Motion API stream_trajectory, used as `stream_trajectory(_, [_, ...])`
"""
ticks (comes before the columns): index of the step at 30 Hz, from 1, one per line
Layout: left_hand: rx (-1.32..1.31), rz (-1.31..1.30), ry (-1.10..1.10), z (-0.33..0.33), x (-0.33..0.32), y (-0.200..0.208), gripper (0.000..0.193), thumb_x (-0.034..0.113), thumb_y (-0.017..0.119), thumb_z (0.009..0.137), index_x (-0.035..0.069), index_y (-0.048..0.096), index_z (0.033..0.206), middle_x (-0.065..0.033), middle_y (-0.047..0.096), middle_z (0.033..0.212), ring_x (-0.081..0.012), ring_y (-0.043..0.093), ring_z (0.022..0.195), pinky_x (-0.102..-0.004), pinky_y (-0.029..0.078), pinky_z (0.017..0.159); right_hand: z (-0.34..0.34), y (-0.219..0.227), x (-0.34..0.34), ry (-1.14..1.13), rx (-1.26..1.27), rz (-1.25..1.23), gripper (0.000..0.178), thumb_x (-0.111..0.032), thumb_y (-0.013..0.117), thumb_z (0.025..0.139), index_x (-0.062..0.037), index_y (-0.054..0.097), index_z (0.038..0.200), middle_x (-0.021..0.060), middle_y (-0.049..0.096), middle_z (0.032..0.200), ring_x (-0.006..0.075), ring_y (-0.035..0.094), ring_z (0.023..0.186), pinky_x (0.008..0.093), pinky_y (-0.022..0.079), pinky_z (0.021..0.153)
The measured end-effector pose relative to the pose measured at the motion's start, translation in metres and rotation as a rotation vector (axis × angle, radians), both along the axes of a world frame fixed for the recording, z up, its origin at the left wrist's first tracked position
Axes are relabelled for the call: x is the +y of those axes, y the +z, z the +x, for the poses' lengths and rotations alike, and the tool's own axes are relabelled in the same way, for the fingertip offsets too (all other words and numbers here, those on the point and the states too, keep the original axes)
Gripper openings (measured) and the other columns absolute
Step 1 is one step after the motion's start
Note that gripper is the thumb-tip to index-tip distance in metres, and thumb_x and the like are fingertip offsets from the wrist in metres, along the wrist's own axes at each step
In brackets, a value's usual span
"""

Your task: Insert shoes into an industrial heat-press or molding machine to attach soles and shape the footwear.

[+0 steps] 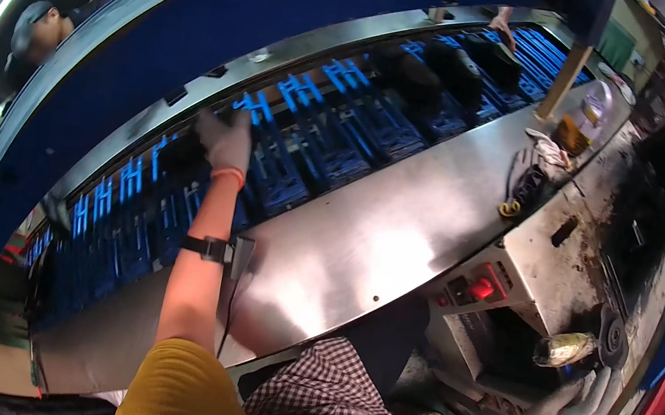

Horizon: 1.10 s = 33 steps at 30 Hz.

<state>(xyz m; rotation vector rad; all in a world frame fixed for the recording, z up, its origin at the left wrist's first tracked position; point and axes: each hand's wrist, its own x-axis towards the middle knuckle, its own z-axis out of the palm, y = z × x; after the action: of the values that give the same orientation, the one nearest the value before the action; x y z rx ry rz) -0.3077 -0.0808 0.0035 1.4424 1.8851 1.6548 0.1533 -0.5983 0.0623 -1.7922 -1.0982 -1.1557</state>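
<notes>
My left hand [225,141], in a pale glove with an orange cuff, reaches over a long bed of slats [307,150] that shine blue in places. Its fingers are blurred beside a dark piece [182,151] on the slats, and whether they grip it is unclear. Low on the right, my right hand [576,407], also gloved, is open with fingers stretched out. Just above it lies a tool with a dark round head [614,336] and a pale wrapped handle [565,350]; I see no grip on it.
More dark pieces [407,75] lie on the bed, where another person's hand [503,29] reaches in. A blue beam [296,4] spans the far side, with a person [40,35] beyond. A bottle [585,118] stands right; a red switch [482,288] sits below the metal ledge [381,233].
</notes>
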Motion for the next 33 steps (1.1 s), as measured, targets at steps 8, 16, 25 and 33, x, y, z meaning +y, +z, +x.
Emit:
stream_trajectory(8, [-1.141, -0.434, 0.037, -0.009, 0.024, 0.031, 0.070, 0.066, 0.053, 0.100, 0.019, 0.054, 0.152, -0.0146, 0.060, 0.150, -0.0350, 0.051, 0.140, -0.0724, 0.026, 0.116, -0.001, -0.003, -0.003, -0.003, -0.039, -0.038, 0.032, 0.002, 0.060, 0.105, 0.0085, 0.059, 0.136, 0.0261, 0.059, 0.141, 0.0399, 0.059, 0.131, 0.0483, 0.048, 0.112])
stream_trajectory(16, [0.691, -0.375, -0.191, -0.078, 0.062, -0.047, 0.038, 0.035, 0.054, 0.102, 0.014, 0.068, 0.131, -0.0149, 0.073, 0.117, -0.0336, 0.069, 0.109, -0.0476, 0.053, 0.098, -0.007, -0.013, -0.005, -0.013, 0.119, -0.014, 0.039, 0.008, 0.060, 0.098, 0.0062, 0.061, 0.137, 0.0250, 0.060, 0.141, 0.0399, 0.060, 0.129, 0.0475, 0.047, 0.113])
stream_trajectory(25, [-1.246, -0.534, -0.548, -0.003, -0.080, 0.031, 0.054, 0.045, 0.060, 0.089, 0.015, 0.068, 0.133, -0.0112, 0.068, 0.135, -0.0360, 0.065, 0.119, -0.0633, 0.053, 0.093, -0.034, 0.055, 0.009, 0.064, 0.177, 0.006, 0.048, 0.004, 0.063, 0.072, -0.0034, 0.068, 0.119, 0.0165, 0.067, 0.121, 0.0384, 0.059, 0.117, 0.0538, 0.042, 0.112])
stream_trajectory(33, [-1.215, -0.556, -1.627, 0.211, -0.240, 0.139, 0.069, 0.041, 0.055, 0.097, 0.007, 0.046, 0.155, -0.0200, 0.057, 0.149, -0.0381, 0.058, 0.135, -0.0552, 0.051, 0.111, -0.055, 0.152, 0.058, 0.971, 0.850, -0.498, 0.090, -0.031, 0.066, 0.100, 0.0105, 0.018, 0.164, 0.0360, 0.031, 0.164, 0.0436, 0.032, 0.155, 0.0429, 0.030, 0.126])
